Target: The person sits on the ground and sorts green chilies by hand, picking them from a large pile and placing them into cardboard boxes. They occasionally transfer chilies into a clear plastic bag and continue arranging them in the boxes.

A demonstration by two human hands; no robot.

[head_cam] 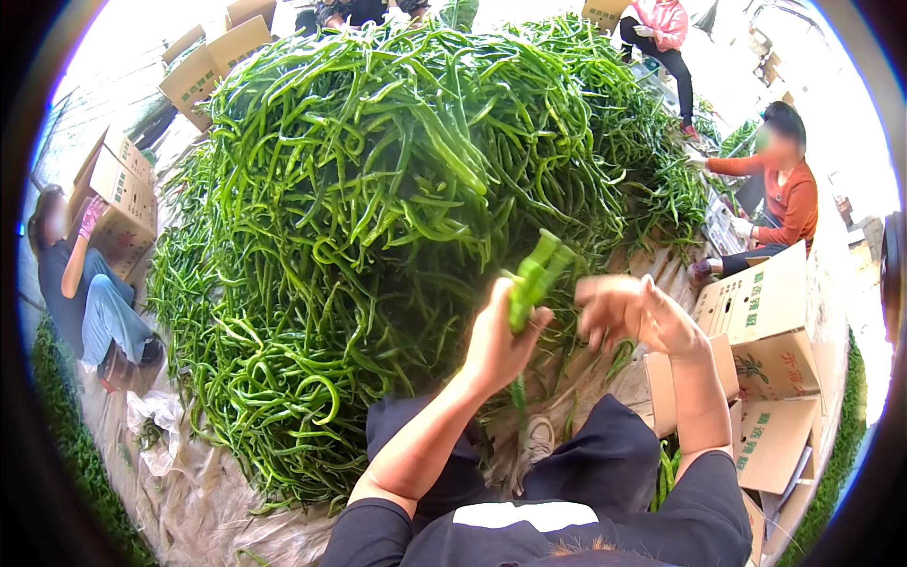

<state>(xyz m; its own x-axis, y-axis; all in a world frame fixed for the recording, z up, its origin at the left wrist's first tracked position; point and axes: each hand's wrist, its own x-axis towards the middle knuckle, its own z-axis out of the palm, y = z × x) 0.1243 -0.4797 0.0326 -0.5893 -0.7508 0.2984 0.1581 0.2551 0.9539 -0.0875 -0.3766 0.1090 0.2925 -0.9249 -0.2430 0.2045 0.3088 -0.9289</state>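
My left hand (506, 340) grips a small bunch of long green chili peppers (537, 280), which points up and away from me. Just to its right, my right hand (631, 315) is raised with its fingers spread and blurred, apart from the bunch. I see nothing held in it. A large heap of long green peppers (340, 177) rises in front of both hands. Beside my right leg, more green peppers (666, 471) show between the leg and an open cardboard box (769, 432); the box's inside is mostly hidden by my arm.
Printed cardboard boxes (758, 305) stand at my right, others (117, 191) at the left and far left. A pale ground sheet (205, 510) lies under the heap, with a clear plastic bag (159, 425) on it. Several people sit around the heap, one in an orange top (786, 202).
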